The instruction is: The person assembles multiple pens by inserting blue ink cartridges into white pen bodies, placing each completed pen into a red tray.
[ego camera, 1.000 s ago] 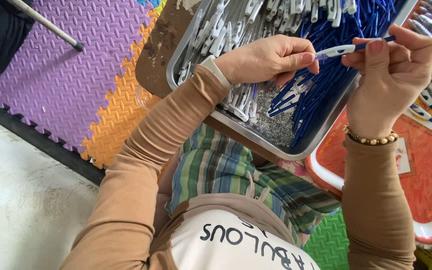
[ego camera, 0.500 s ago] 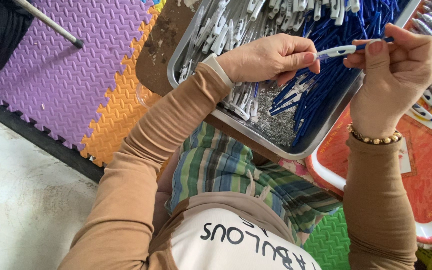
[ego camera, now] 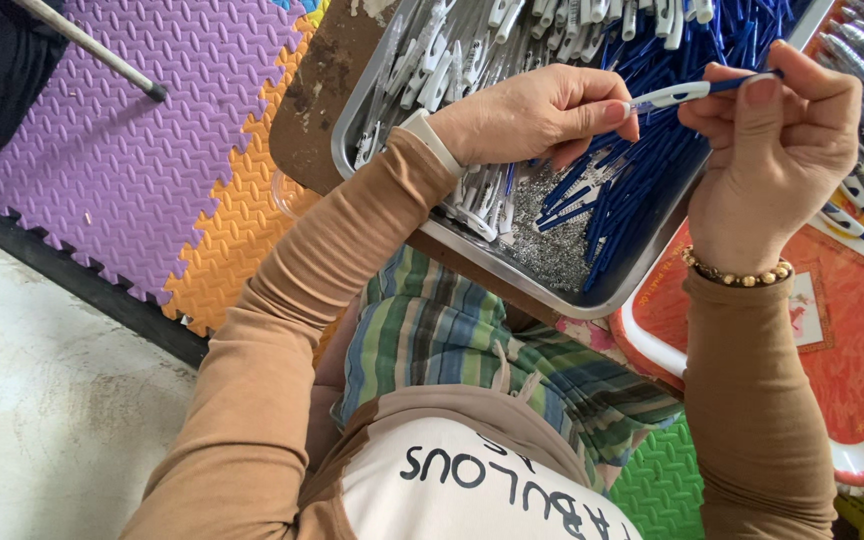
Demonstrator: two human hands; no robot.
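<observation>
Both hands meet above the metal tray (ego camera: 472, 245); left hand (ego camera: 537, 110) pinches the white end of a blue-and-white pen (ego camera: 697, 90), fingers curled shut; right hand (ego camera: 777, 150) grips its blue end, fingers closed around it; loose pen parts (ego camera: 652, 40) fill the tray beneath; a red tray (ego camera: 852, 340) sits just beside.

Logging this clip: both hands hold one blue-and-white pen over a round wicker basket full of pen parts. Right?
Not quite. In the head view the left hand and right hand do hold one blue-and-white pen, but over a rectangular metal tray of pen parts, not a wicker basket.
</observation>
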